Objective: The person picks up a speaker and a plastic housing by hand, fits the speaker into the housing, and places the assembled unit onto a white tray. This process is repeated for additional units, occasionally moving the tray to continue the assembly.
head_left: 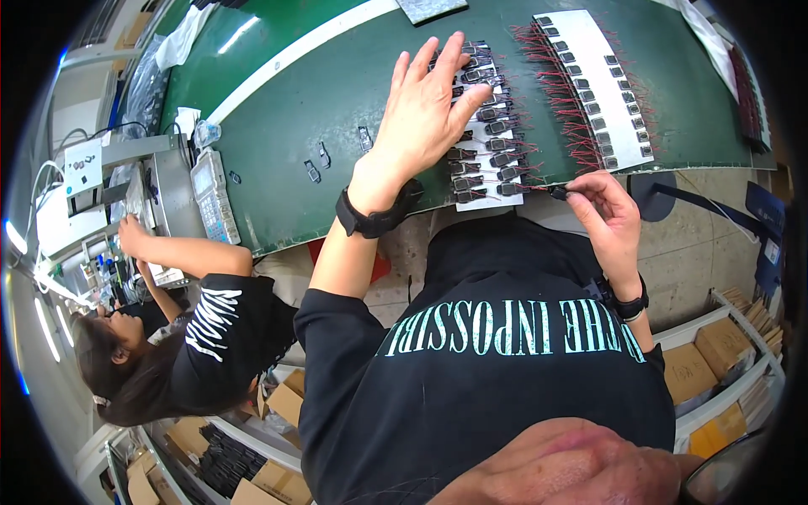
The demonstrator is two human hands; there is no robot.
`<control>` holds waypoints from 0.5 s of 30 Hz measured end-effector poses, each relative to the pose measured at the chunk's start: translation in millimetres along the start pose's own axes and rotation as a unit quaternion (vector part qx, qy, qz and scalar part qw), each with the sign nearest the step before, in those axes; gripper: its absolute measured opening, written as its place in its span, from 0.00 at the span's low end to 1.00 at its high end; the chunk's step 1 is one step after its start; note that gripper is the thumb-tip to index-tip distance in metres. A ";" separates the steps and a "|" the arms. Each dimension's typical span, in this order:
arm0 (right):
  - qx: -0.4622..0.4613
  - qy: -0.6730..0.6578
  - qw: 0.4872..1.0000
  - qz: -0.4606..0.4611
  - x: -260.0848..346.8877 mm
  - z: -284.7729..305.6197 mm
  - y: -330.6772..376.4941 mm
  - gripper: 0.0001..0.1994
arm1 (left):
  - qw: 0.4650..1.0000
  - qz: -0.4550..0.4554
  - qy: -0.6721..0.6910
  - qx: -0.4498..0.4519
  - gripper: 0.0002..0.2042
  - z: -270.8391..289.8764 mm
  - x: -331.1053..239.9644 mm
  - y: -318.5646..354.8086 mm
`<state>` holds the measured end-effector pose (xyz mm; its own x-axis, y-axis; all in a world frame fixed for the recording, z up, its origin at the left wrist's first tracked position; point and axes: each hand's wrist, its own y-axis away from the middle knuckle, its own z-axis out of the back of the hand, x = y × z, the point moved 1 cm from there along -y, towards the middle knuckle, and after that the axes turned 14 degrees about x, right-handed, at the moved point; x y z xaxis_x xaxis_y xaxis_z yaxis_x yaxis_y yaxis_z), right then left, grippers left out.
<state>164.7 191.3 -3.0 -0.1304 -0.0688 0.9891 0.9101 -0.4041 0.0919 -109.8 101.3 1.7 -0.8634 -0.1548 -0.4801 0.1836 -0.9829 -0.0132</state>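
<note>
My left hand [423, 114] lies with its fingers spread over the far left part of a white strip [473, 204], its fingertips by the small black parts there. Two rows of these black parts with thin red wires [505, 161] run along that strip. Near the table's front edge, my right hand [608, 220] is closed in a pinch on a small black part [557, 193] with red wire reaching toward the strip. A second white strip [592, 52], further right, carries two rows of black square parts with red wires sticking out sideways.
Loose black parts [324, 154] lie on the green table [278, 135] left of my left hand. A grey device with keys [215, 198] stands at the table's left end. A co-worker [210, 337] works at the left. Shelves with cardboard boxes [692, 374] are behind me.
</note>
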 end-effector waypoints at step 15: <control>-0.005 -0.002 1.000 -0.009 -3.7 -0.7 -1.3 0.07 | 0.998 -0.039 -0.052 0.012 0.25 0.2 -8.7 16.3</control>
<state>163.8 191.4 -6.8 -0.1442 -0.0574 0.9879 0.9038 -0.4142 0.1079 -99.4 86.7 5.8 -0.9189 -0.0865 -0.3850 0.1039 -0.9943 -0.0245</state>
